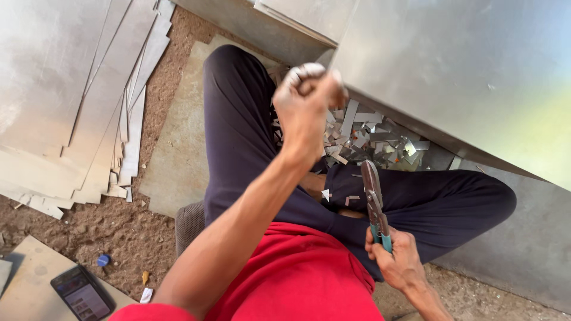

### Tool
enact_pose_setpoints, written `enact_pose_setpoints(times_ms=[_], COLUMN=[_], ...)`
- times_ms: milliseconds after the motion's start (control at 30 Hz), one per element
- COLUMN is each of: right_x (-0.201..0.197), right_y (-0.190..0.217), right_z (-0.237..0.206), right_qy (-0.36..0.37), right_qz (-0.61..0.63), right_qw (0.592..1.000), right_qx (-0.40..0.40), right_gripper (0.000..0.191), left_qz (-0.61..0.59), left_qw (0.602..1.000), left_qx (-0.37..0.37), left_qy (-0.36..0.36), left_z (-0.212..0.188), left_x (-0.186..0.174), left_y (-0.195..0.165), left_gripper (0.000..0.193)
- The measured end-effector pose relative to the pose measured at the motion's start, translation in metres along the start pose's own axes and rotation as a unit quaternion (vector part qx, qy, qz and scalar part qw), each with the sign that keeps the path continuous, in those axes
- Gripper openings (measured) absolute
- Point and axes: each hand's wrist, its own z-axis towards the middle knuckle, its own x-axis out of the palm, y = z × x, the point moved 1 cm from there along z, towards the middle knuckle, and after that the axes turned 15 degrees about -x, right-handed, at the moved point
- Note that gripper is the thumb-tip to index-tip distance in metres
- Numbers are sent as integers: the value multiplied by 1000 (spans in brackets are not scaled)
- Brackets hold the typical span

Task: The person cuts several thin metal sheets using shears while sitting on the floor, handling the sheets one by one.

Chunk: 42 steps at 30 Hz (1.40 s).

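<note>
At far left, a fanned stack of thin metal sheets [77, 101] lies on the dirt, with a phone [82, 293] near the bottom corner; toward the middle, the left hand [304, 101] is raised in a closed fist, gripping the near edge of a large metal sheet [464, 77], above a heap of metal offcuts [369, 139]; right of it, the right hand [397, 257] is wrapped around the teal handles of tin snips [374, 202], blades together, resting on the dark trouser leg
</note>
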Motion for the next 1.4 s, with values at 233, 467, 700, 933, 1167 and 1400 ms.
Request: enact_pose_setpoints(times_ms=[233, 467, 700, 933, 1167, 1400], right_x=[-39, -56, -67, -81, -56, -20], right_y=[32, 76, 96, 47, -29, -65], right_z=[19, 65, 91, 71, -15, -82], right_qy=[150, 261, 290, 244, 120, -35], right_qz=[-46, -67, -179, -267, -189, -17], right_qw=[987, 962, 940, 932, 974, 975], right_qx=[-34, 38, -2, 20, 27, 219], right_gripper=[39, 57, 39, 15, 15, 23], left_qz=[-37, -64, -49, 186, 355, 293], left_qw=[993, 991, 993, 970, 912, 951], left_qx=[-84, -85, -94, 38, 198, 21], left_qy=[69, 75, 56, 151, 52, 96], left_z=[-56, -54, -55, -41, 25, -84], left_x=[-48, -59, -60, -46, 12, 38], left_y=[47, 52, 49, 8, 6, 120], left_gripper=[16, 31, 48, 30, 52, 58])
